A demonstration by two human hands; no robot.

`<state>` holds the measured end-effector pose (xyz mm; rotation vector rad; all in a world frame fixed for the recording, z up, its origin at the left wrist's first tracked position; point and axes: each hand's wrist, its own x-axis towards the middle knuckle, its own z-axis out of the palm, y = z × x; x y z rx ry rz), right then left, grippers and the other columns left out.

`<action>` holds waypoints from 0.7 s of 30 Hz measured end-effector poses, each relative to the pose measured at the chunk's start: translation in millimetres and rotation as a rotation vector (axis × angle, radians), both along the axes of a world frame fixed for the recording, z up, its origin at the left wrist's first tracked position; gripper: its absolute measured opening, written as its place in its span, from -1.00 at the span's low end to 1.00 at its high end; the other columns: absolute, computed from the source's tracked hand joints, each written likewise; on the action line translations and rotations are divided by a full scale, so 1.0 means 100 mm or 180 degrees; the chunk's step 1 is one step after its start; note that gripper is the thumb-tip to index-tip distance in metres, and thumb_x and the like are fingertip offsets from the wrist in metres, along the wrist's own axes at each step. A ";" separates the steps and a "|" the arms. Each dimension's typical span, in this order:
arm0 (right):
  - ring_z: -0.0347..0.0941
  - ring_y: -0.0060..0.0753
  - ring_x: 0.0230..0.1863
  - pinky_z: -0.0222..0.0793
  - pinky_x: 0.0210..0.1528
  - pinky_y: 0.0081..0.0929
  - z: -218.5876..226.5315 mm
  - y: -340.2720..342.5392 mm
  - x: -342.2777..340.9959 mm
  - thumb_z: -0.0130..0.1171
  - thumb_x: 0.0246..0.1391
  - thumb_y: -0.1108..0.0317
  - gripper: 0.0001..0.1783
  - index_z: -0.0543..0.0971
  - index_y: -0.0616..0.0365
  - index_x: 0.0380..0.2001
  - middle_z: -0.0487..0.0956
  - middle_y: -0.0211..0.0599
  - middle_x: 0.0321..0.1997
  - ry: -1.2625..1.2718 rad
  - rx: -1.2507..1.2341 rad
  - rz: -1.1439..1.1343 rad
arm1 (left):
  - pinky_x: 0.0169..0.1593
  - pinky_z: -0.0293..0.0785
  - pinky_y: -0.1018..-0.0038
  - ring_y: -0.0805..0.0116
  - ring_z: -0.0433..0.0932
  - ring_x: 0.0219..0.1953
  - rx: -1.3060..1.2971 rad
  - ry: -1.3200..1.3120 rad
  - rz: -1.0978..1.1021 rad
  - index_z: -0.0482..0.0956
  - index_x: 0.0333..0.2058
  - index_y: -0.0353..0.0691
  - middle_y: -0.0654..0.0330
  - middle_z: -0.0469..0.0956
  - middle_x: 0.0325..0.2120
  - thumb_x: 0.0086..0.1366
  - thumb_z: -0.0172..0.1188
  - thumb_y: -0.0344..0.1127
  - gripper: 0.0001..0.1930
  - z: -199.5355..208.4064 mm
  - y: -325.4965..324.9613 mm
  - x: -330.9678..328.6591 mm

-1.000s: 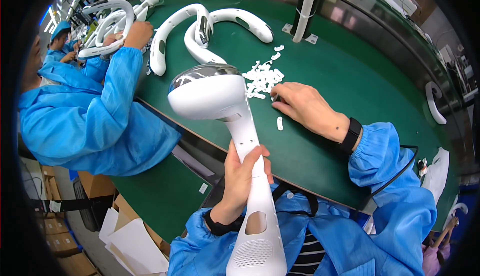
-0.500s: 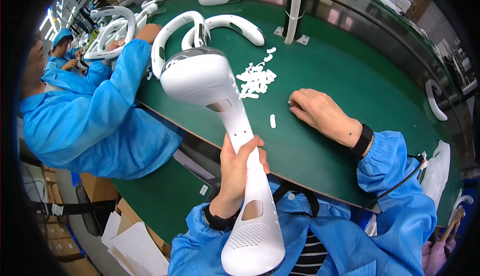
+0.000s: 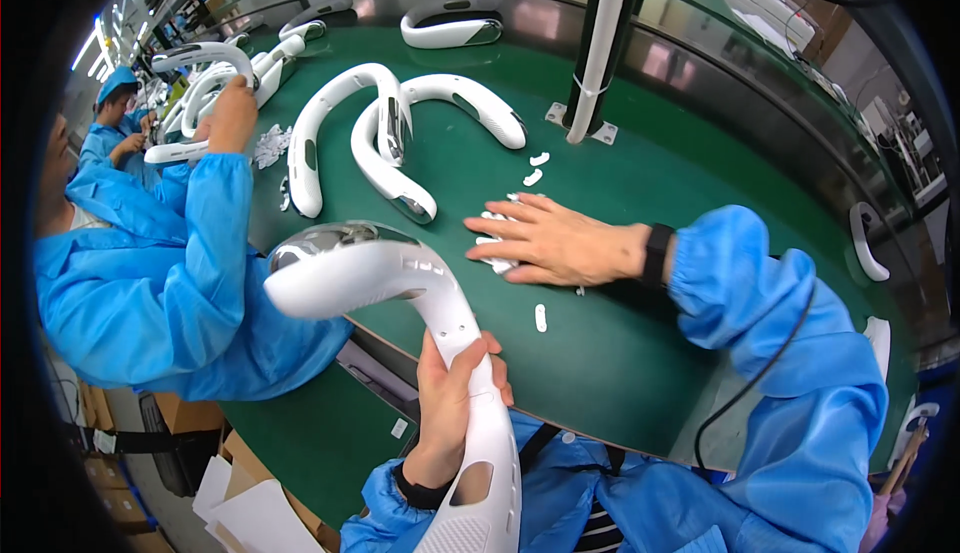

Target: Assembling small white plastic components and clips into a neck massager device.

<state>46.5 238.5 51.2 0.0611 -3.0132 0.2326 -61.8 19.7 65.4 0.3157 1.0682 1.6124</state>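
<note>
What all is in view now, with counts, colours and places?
Held device: one, white, lower centre
Small parts: uncounted pile, white, centre, some loose
Curved devices: two, white, beyond held device
Back device: one, white, upper centre
Right device: one, white, far right
Co-workers: two, blue clothing, left
Overlapping devices: several, white, upper left
Table: one, green, centre
Post: one, black and white, upper centre
Boxes: several, brown, lower left
Left hand: one, blue-sleeved, around held device
Right hand: one, blue-sleeved, spread over small parts
Wristbands: two, black, on wrists
</note>
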 end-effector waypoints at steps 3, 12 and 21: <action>0.04 -0.01 0.37 -0.01 0.35 0.02 0.09 -0.03 0.48 -0.06 0.24 -0.01 -0.46 0.26 -0.12 0.23 0.10 -0.20 0.39 -0.0231 -0.0132 -0.0263 | -0.64 0.47 0.48 0.39 0.45 -0.58 -0.0056 -0.0096 -0.0051 0.22 0.03 -0.22 0.10 0.40 -0.37 0.29 -0.02 -0.46 -0.67 0.01 0.10 -0.03; 0.04 0.07 0.36 -0.07 0.35 -0.05 0.08 0.55 0.13 -0.06 0.20 -0.10 -0.40 0.31 -0.05 0.22 0.17 -0.01 0.34 0.0172 -0.0758 -0.0843 | -0.65 0.49 0.46 0.37 0.45 -0.60 -0.0134 -0.0123 -0.0321 0.22 0.02 -0.25 0.07 0.39 -0.37 0.28 -0.01 -0.48 -0.66 -0.01 0.32 -0.06; -0.08 0.06 0.42 -0.11 0.39 0.03 0.15 -0.25 0.88 0.03 0.18 -0.03 -0.34 0.20 -0.07 0.29 0.07 -0.08 0.40 -0.0523 -0.0567 -0.1081 | -0.67 0.46 0.49 0.38 0.43 -0.62 -0.0172 0.0061 -0.0454 0.21 0.03 -0.26 0.08 0.38 -0.38 0.28 -0.05 -0.49 -0.66 -0.01 0.37 -0.04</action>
